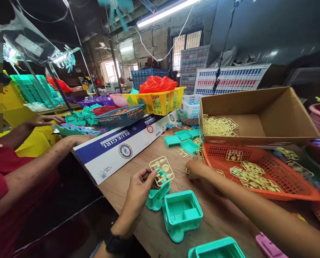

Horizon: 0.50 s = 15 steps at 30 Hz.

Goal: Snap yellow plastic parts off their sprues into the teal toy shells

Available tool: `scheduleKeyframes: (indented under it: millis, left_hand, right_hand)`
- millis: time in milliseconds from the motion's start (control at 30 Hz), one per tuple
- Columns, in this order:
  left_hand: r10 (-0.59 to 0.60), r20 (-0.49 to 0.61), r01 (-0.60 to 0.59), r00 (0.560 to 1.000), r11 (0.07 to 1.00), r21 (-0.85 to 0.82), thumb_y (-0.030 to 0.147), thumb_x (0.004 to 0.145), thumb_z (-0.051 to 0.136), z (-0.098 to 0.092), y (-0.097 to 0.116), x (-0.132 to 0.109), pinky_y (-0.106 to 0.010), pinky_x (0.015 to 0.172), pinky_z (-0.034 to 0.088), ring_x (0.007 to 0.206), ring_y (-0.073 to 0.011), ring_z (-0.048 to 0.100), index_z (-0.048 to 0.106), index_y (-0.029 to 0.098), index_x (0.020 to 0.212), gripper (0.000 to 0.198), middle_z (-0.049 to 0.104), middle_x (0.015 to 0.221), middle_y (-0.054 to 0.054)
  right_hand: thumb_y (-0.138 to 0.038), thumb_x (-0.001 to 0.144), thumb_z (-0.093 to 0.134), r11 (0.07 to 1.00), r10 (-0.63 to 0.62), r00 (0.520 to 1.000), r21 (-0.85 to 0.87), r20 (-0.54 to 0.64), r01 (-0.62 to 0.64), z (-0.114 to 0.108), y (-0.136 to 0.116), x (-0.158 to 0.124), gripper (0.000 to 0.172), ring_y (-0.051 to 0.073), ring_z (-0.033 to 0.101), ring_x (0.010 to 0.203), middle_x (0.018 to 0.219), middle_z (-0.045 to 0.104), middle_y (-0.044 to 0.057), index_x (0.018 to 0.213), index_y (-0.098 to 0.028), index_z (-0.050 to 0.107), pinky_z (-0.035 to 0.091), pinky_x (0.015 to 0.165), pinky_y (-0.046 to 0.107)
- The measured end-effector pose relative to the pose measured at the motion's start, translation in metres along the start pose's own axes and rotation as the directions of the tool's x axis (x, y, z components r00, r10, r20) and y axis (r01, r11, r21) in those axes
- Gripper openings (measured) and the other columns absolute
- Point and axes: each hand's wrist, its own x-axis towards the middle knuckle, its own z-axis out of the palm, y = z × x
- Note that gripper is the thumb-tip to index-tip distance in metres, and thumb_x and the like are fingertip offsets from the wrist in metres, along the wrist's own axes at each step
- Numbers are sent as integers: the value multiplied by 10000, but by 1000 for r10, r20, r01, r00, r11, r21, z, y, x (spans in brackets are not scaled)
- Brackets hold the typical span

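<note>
My left hand [141, 188] pinches a cream plastic parts frame [162, 170] and holds it upright over a teal plastic toy part [157, 197] on the wooden table [154, 229]. My right hand [196, 168] rests closed on the table at the near corner of the orange basket [296, 188]; something small and cream shows under its fingers, too hidden to name. A larger teal tray-shaped part [182, 213] lies just in front of my left hand. Several cream frames [252, 175] fill the basket.
A cardboard box [259, 114] holding more cream frames stands behind the basket. Teal parts [183, 140] lie mid-table. A blue-and-white flattened carton [122, 145] lies on the left. A co-worker's arms [39, 161] reach in from the left. Baskets and crates stand behind and at right.
</note>
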Motion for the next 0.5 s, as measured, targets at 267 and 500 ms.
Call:
scheduleKeyframes:
  millis: [267, 500]
  left_hand:
    - [3, 4, -3, 1000, 1000, -27, 664, 509, 918, 6, -6, 1, -205, 489, 545, 575, -133, 637, 702, 124, 771, 638, 697, 682, -36]
    - [4, 56, -2, 998, 999, -39, 695, 505, 914, 25, -5, -5, -183, 494, 529, 551, -105, 609, 668, 127, 749, 665, 662, 662, -12]
  right_hand:
    - [-206, 954, 410, 983, 35, 973, 184, -230, 8, -23, 32, -58, 324, 256, 673, 865, 949, 743, 141, 1040, -156, 719, 462, 754, 333]
    - [-677, 793, 717, 382, 93, 911, 859, -403, 341, -53, 37, -124, 448, 195, 582, 724, 766, 663, 6, 835, -232, 692, 471, 650, 290]
